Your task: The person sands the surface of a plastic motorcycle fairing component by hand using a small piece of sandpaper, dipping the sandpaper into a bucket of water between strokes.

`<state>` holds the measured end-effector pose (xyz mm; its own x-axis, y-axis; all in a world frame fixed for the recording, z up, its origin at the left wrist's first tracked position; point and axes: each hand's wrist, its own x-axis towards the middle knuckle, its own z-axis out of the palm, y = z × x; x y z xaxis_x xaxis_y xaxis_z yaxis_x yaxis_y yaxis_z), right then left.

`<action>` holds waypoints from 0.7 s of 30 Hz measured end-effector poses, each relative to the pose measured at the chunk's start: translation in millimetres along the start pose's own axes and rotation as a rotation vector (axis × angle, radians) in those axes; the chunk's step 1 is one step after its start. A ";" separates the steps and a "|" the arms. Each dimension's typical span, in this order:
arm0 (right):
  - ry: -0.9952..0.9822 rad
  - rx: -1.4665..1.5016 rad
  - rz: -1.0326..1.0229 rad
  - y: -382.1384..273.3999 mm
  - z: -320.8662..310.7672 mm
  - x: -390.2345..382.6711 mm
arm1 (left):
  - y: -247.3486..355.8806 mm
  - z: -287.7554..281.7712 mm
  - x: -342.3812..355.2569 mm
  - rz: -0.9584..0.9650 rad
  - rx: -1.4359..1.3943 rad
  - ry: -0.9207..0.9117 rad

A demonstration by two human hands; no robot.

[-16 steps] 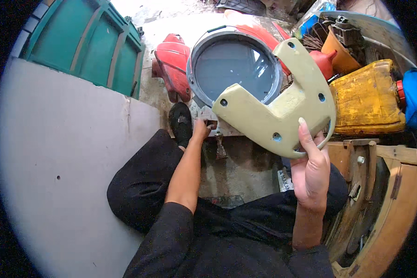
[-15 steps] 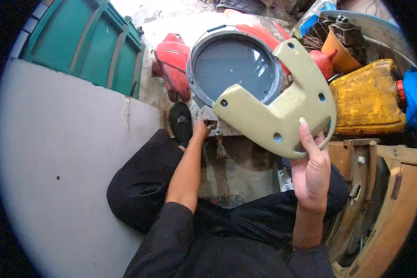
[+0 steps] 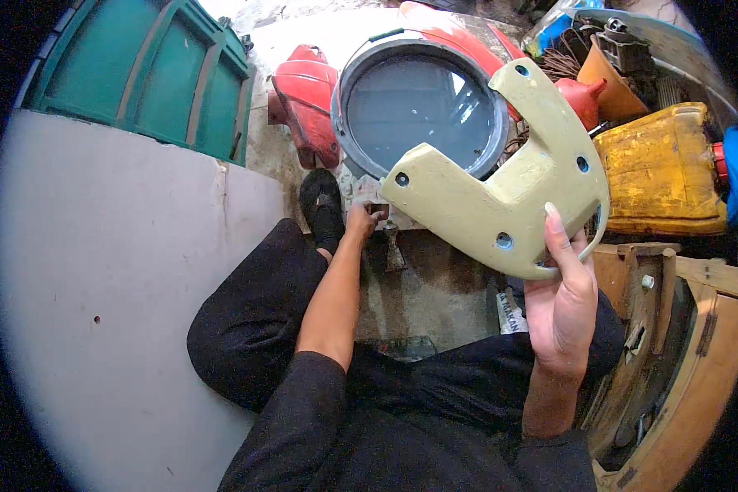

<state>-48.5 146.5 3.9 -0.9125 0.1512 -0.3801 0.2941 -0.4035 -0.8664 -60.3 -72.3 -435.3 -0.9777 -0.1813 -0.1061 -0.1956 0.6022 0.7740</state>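
Note:
My right hand (image 3: pixel 562 303) grips the lower right edge of a pale yellow-green molded panel (image 3: pixel 484 201), much like a motorcycle body panel, with its thumb on the face. The panel is U-shaped, has several round holes with blue traces, and is held up tilted, its upper edge in front of the bucket's near right rim. Low beside the panel's left tip, my left hand (image 3: pixel 361 223) is closed on a small dark brown flat piece (image 3: pixel 380 211), perhaps sandpaper. A grey bucket (image 3: pixel 339 143) of cloudy water stands just beyond the left hand.
Red body panels (image 3: pixel 306 98) lie left of and behind the bucket. At right are a stained yellow jerrycan (image 3: pixel 656 172), an orange container (image 3: pixel 611 86) and a wooden frame (image 3: pixel 681 385). A white wall (image 3: pixel 131 287) and green door (image 3: pixel 168 70) bound the left. My shod foot (image 3: pixel 321 201) rests near the bucket.
The whole view has shifted slightly. The panel in my right hand sits a little further right in the picture. Both hands keep their holds.

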 end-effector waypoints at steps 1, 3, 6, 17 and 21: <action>0.001 0.005 0.009 0.3 -0.4 -0.1 | -0.8 -0.5 -0.1 -0.020 0.015 -0.003; 0.009 0.013 0.022 0.8 -2.4 -0.1 | 1.6 1.0 -1.7 -0.038 -0.034 0.001; 0.008 0.010 0.031 -2.3 -2.5 -1.6 | 2.2 8.2 3.2 -0.068 -0.173 -0.009; -0.012 0.003 0.032 -3.0 5.3 -5.0 | -55.6 20.8 5.9 -0.128 -0.214 0.015; 0.020 -0.022 0.031 0.7 -3.7 0.2 | -29.0 20.2 5.8 -0.066 -0.041 -0.080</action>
<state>-47.4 149.6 2.0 -0.8970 0.1567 -0.4133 0.3289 -0.3881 -0.8609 -61.9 -75.1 -471.0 -0.9661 -0.1556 -0.2060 -0.2580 0.5586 0.7883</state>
